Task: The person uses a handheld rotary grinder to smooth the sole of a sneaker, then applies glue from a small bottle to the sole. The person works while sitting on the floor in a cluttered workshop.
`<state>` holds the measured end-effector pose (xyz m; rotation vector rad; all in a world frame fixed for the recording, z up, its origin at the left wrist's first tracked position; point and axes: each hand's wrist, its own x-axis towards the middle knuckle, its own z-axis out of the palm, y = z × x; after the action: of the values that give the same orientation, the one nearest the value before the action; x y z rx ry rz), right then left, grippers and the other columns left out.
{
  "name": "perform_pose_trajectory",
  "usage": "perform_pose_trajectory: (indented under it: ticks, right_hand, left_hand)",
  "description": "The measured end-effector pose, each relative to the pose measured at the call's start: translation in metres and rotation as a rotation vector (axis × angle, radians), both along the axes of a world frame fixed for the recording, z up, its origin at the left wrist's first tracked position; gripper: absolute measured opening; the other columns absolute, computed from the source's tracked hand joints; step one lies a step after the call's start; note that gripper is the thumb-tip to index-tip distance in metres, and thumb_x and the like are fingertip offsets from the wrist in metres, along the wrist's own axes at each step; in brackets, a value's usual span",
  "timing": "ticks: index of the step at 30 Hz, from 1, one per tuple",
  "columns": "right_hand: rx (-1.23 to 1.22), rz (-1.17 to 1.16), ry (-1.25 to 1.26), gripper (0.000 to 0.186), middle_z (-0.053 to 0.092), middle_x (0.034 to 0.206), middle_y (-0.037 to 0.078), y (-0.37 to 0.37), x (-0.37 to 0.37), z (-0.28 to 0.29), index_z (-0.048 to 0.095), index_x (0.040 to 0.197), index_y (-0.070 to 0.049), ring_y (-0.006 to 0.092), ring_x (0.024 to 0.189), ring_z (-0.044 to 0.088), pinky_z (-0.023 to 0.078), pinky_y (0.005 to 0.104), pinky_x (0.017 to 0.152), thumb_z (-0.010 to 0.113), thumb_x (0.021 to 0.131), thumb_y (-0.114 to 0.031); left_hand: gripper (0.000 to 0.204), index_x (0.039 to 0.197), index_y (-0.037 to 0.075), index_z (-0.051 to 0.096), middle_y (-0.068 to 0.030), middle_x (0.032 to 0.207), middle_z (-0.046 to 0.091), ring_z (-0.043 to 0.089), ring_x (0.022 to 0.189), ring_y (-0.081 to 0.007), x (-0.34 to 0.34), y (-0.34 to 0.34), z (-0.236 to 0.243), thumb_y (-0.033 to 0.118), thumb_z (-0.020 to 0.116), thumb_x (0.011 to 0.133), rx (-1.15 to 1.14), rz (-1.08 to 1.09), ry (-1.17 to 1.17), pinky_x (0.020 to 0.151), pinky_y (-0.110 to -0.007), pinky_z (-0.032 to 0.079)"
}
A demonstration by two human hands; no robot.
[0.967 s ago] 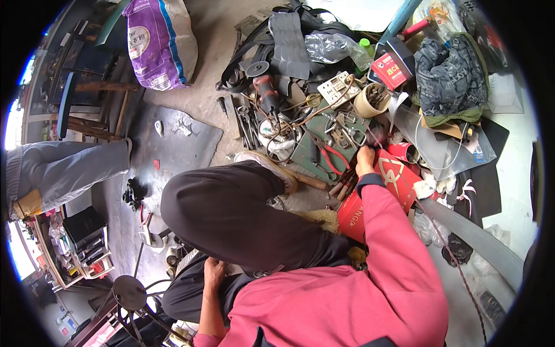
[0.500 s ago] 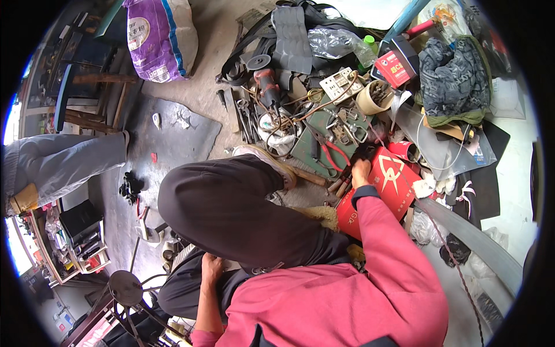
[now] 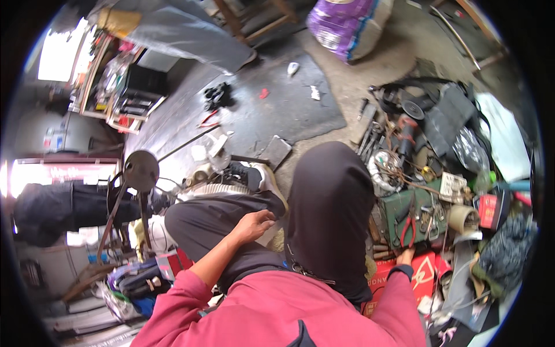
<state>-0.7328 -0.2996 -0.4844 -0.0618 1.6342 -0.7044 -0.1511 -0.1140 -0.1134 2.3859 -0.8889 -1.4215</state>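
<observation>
My left hand [image 3: 255,225] is over my left leg [image 3: 202,217], fingers loosely bent and apart, holding nothing. My right hand [image 3: 405,256] reaches down right of my raised right knee [image 3: 329,185], among wooden-handled tools [image 3: 383,249] above a red cardboard box [image 3: 422,277]; its fingertips are mostly hidden. Just beyond it are red-handled pliers [image 3: 408,230] on a green metal case [image 3: 390,206], with loose metal tools. A cream power strip [image 3: 454,187], a beige cup of small items [image 3: 461,217] and a red-black power tool [image 3: 407,130] lie further off.
Another person's grey-trousered leg [image 3: 191,40] stands at the top left beside a cluttered shelf [image 3: 113,95]. A dark mat [image 3: 312,115] with scraps lies ahead, a purple sack [image 3: 341,26] beyond. A metal stand with a round disc [image 3: 141,170] rises at my left.
My view has swung left, so the scene shifts right. My left hand has lifted from beside my leg to above it. My right hand stays down among the tools.
</observation>
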Motion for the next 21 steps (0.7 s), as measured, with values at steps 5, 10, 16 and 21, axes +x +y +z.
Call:
perform_pose_trajectory:
  ticks: [5,10,16,21]
  right_hand:
    - [-0.008,0.108,-0.173,0.035,0.069,0.101,0.002,-0.006,0.0,0.026,0.064,0.118,-0.021,0.0251,0.085,0.065,0.055,0.0462,0.072,0.055,0.099,-0.049]
    - [-0.031,0.109,-0.107,0.03,0.067,0.093,0.003,-0.005,0.011,0.029,0.065,0.11,-0.019,0.024,0.079,0.063,0.053,0.0421,0.067,0.055,0.099,-0.045]
    - [-0.12,0.254,0.04,0.027,0.064,0.083,0.005,0.025,0.023,0.088,0.066,0.1,-0.017,0.0226,0.071,0.061,0.05,0.037,0.062,0.055,0.1,-0.041]
    - [-0.388,1.017,0.451,0.026,0.056,0.061,0.004,0.061,0.039,0.215,0.071,0.089,0.0,0.0173,0.048,0.054,0.048,0.0347,0.046,0.051,0.099,-0.013]
  left_hand:
    - [0.032,0.128,0.004,0.069,-0.0164,0.114,0.079,0.075,0.103,-0.0267,0.0,0.0,0.003,0.024,0.07,0.103,0.019,0.007,-0.017,0.093,-0.038,0.058]
    - [0.034,0.128,0.005,0.069,-0.0175,0.114,0.079,0.076,0.104,-0.0302,-0.002,-0.005,0.008,0.027,0.069,0.102,-0.036,-0.028,0.006,0.093,-0.04,0.058]
    - [0.038,0.132,0.007,0.067,-0.0202,0.117,0.077,0.073,0.109,-0.0396,-0.015,-0.011,0.029,0.03,0.068,0.102,-0.161,-0.094,-0.003,0.097,-0.046,0.056]
    - [0.04,0.133,0.008,0.067,-0.022,0.12,0.073,0.069,0.113,-0.0408,-0.017,-0.003,0.044,0.03,0.069,0.1,-0.259,-0.176,-0.036,0.097,-0.049,0.054]
